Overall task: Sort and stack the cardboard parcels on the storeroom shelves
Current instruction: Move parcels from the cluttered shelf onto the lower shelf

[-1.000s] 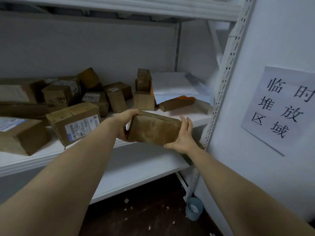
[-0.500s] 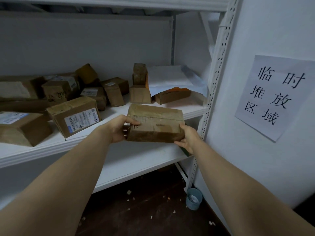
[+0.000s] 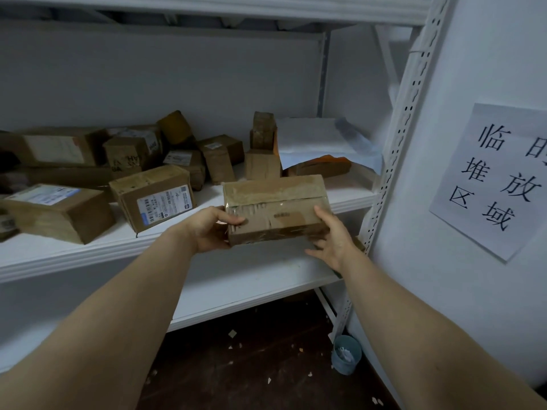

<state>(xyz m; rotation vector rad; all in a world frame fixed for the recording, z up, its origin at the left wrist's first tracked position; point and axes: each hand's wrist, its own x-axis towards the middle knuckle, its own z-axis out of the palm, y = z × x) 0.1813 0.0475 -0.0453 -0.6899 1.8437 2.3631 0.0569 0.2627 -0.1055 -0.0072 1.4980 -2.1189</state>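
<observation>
I hold a taped brown cardboard parcel between both hands, just in front of the middle shelf. My left hand grips its left end, thumb on the front face. My right hand holds its lower right corner from below, thumb up along the side. Several more cardboard parcels lie jumbled on the shelf, among them a labelled box near the front and a larger box at the left.
A white mailer bag lies over an orange-edged flat parcel at the shelf's right end. A perforated upright bounds the right side, beside a wall with a paper sign. A lower shelf and a small blue bin are below.
The parcel has turned level and upright, its front face toward me. My right hand slid from its side to under its lower right corner. The view drifted slightly.
</observation>
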